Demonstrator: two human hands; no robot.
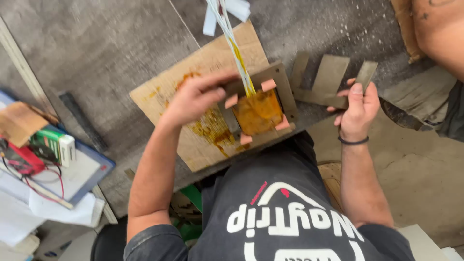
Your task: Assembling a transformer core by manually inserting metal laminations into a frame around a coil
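Grey, scuffed surface (111, 48) under a stained plywood board (193, 77), where a transformer core (258, 108) sits at the near edge, just in front of your torso. Its amber-varnished coil fills the middle of the grey steel frame, pink insulating tabs at the corners, and a bundle of white and yellow leads (232, 38) runs up and away from you. Your left hand (195, 99) is clamped on the frame's left side, fingers curled over its top edge. Your right hand (357, 108) is closed around an E-shaped steel lamination (328, 79), held just to the right of the core and apart from it, its three legs pointing away from you. Of the two, your left hand is the one on the core. Far left, a blue tray (92, 174) holds a green-and-white box (53, 145), a red meter and red wire.
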